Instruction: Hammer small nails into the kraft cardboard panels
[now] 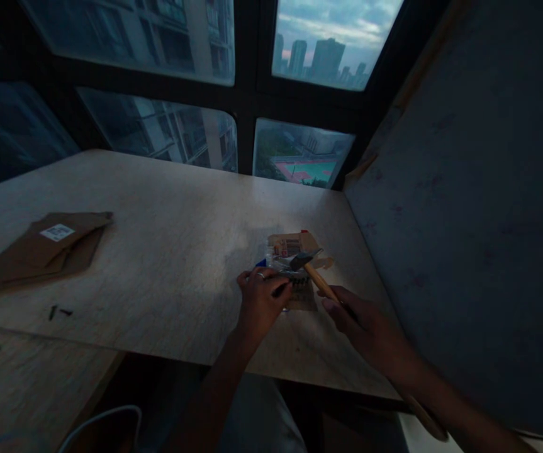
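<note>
My right hand (363,324) is closed round the wooden handle of a small hammer (313,269), whose dark metal head hangs over a small pile of cardboard pieces (294,244) on the wooden table (167,251). My left hand (262,299), a ring on one finger, is closed in a pinch on a thin dark item that I cannot make out, right by the pile and just below the hammer head. A blue bit shows at the pile's left edge. The light is dim.
A flat brown cardboard packet with a white label (47,248) lies at the table's left. A few small dark screws or nails (58,311) lie near the front left edge. Windows (158,132) stand behind the table, a wall board (464,220) on the right.
</note>
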Available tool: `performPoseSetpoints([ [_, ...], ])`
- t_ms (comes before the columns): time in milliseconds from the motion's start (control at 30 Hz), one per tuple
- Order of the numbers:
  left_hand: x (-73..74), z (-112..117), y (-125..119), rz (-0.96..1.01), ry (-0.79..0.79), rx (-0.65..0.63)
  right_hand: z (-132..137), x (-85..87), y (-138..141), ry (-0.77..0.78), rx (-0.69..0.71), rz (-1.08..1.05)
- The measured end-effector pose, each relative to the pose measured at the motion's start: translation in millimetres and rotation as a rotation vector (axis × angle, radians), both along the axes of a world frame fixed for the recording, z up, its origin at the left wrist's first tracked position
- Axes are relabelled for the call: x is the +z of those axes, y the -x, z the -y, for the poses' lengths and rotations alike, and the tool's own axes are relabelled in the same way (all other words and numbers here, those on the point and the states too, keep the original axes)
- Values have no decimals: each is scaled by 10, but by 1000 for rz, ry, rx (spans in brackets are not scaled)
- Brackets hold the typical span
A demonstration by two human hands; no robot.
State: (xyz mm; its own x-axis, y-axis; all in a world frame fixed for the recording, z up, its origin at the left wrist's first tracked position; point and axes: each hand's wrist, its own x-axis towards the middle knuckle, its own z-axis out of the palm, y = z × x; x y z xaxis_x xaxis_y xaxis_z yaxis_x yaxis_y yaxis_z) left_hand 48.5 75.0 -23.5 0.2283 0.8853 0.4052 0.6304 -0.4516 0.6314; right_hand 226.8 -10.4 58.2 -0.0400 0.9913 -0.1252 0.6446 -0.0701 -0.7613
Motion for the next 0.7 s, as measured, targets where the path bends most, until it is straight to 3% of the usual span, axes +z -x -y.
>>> performPoseSetpoints([
  [233, 12, -5, 0, 0, 29, 9, 53, 273, -10, 6, 25, -9],
  [433, 29, -12, 1, -28, 54, -14, 31, 156, -55, 69, 31, 4],
  [700, 54, -20, -9, -37, 79, -8, 25, 204, -60, 59, -1, 22],
])
